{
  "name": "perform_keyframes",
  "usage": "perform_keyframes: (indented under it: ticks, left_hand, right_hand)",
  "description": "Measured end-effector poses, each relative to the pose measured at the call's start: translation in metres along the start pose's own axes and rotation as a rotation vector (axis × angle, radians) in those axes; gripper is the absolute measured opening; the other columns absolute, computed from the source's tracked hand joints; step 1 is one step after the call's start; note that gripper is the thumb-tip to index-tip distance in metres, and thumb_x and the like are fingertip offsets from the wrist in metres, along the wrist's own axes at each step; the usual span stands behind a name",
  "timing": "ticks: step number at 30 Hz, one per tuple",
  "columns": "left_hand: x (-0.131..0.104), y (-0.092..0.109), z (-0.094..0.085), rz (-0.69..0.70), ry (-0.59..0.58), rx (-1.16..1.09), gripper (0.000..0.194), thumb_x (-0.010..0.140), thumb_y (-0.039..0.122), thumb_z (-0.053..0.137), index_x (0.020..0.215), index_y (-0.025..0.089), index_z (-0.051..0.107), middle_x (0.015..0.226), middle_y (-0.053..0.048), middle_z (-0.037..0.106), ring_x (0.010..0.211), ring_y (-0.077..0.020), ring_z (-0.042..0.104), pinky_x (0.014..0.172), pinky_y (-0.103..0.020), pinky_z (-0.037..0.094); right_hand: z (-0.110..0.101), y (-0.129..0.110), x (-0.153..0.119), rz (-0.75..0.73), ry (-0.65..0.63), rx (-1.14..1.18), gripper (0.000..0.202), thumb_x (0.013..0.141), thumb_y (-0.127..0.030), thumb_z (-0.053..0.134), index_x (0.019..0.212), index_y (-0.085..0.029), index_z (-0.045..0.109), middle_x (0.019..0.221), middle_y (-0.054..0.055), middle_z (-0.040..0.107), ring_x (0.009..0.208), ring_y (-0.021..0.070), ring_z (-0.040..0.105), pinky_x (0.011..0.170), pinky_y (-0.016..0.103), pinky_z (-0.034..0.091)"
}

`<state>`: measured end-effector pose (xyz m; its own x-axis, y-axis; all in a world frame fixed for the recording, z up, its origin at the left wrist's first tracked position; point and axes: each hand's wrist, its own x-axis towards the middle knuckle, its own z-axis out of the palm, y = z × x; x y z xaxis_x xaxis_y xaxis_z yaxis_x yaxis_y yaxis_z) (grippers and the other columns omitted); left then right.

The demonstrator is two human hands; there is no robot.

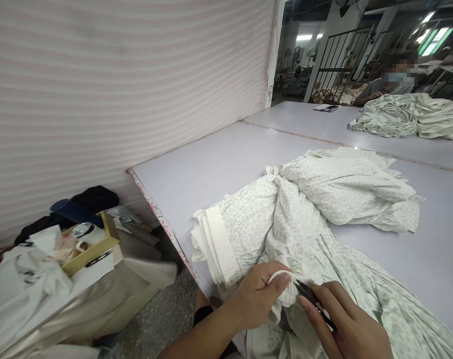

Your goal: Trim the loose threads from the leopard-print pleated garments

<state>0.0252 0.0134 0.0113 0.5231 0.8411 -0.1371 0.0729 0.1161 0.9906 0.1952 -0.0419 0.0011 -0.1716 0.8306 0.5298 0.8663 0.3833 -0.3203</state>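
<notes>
My left hand (262, 289) is closed on the gathered white elastic edge of a pale leopard-print garment (316, 249), thumb on top. A small label patch (296, 264) shows just above the pinched edge. In my right hand (346, 319) is a pair of slim black thread snips (316, 303), their pointed tip against the white elastic beside my left thumb. Whether the blades are apart is too small to tell. More garments of the same print lie stacked under and beyond my hands, with folded white waistbands (221, 244) at the left.
The pale table (196, 164) has a taped left edge. A white padded sheet (129, 75) hangs along its far left side. On the left stand a yellow box (109, 232) and piled cloth (28, 294). Across the table, a masked person (376, 92) sits behind more garments (398, 114).
</notes>
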Motion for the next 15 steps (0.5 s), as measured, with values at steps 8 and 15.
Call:
perform_keyframes:
  ticks: [8, 15]
  left_hand:
    - [0.001, -0.003, 0.001, -0.004, 0.002, -0.008, 0.053, 0.082, 0.066, 0.044, 0.082, 0.016, 0.058, 0.057, 0.006, 0.029, 0.055, -0.0101, 0.027, 0.054, -0.025, 0.025]
    - [0.000, -0.003, 0.001, 0.030, -0.002, -0.019, 0.049, 0.084, 0.062, 0.044, 0.078, 0.016, 0.058, 0.061, 0.004, 0.036, 0.058, -0.0106, 0.033, 0.055, -0.025, 0.028]
  right_hand:
    - [-0.007, 0.002, 0.009, 0.168, 0.036, 0.333, 0.025, 0.092, -0.049, 0.049, 0.087, -0.025, 0.052, 0.076, -0.002, 0.051, 0.054, 0.0090, 0.052, 0.047, 0.018, 0.042]
    - [-0.009, 0.009, 0.023, 0.195, 0.010, 0.615, 0.020, 0.093, -0.030, 0.050, 0.074, -0.024, 0.050, 0.070, 0.000, 0.049, 0.060, 0.0131, 0.050, 0.050, 0.020, 0.044]
